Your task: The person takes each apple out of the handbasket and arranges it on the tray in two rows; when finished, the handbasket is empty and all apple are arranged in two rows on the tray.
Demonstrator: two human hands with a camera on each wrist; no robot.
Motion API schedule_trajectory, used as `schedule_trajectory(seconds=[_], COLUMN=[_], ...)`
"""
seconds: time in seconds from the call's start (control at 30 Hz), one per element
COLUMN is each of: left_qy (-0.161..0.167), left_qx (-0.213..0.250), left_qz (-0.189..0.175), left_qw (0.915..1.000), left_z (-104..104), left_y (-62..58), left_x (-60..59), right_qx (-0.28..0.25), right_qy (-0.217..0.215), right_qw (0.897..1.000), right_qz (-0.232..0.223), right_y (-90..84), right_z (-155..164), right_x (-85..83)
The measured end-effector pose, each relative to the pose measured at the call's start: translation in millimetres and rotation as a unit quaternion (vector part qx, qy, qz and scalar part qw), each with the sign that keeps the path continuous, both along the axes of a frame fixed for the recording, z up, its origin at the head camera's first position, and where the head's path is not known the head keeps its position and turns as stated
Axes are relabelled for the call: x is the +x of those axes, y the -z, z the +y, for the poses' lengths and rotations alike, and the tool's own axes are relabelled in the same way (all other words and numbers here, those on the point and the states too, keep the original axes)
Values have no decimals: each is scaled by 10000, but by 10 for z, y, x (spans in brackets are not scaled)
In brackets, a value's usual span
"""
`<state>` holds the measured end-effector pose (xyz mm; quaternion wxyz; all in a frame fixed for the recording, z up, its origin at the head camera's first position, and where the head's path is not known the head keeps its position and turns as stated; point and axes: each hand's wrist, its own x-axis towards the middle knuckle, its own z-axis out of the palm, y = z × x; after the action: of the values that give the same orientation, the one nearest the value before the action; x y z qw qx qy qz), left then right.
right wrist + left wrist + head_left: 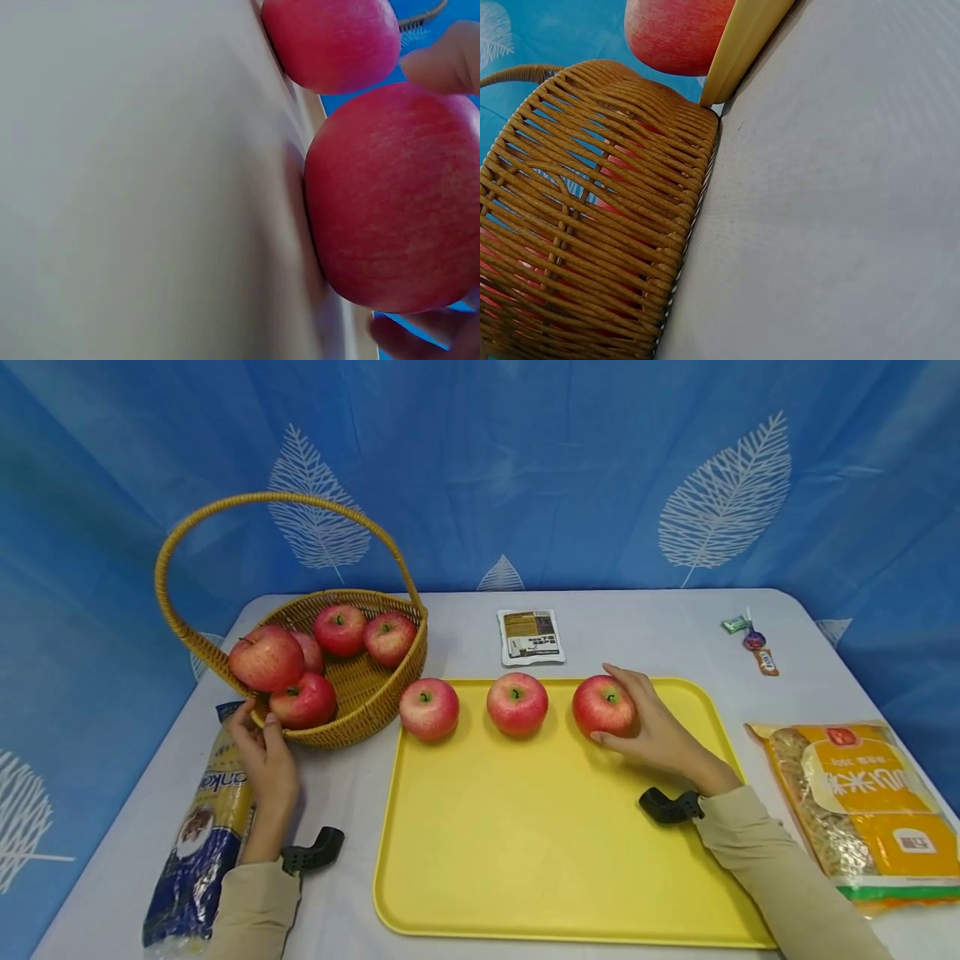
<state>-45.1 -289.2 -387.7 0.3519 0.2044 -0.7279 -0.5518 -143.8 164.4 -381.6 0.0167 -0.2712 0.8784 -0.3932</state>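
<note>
The right hand (652, 731) curls its fingers around the rightmost apple (603, 705), which sits at the far side of the yellow tray (555, 860). The left hand (264, 758) rests against the wicker basket (360, 693) at its near rim, fingers together and lightly bent.

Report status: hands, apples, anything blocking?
Right hand grips third apple on tray. Left hand steadies basket. Nothing blocking.

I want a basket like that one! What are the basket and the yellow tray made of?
The basket looks woven from tan wicker or rattan: thin strands cross over ribs, with gaps between. The tray looks like smooth moulded plastic, one even yellow with a rounded raised rim.
</note>
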Motion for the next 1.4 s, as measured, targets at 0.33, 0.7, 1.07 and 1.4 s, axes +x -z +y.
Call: schedule_trajectory(seconds=[0.33,0.7,1.07,1.4], left_qy=[19,-122,-36,-53], left_qx=[12,-16,23,-21], left_qz=[-105,-117,-173,-152], left_qw=[9999,9999,9998,9999], left_z=[108,12,9,11], left_y=[-147,-14,-15,-21], left_x=[49,22,-14,8], right_qx=[-611,-1716,-1810,-1584], right_qy=[82,142,104,-500], right_qw=[9972,9805,9772,9801], right_qz=[432,947,1102,1086], right_y=[-213,-280,-373,-488], right_z=[28,2,-159,-599], right_x=[92,99,200,196])
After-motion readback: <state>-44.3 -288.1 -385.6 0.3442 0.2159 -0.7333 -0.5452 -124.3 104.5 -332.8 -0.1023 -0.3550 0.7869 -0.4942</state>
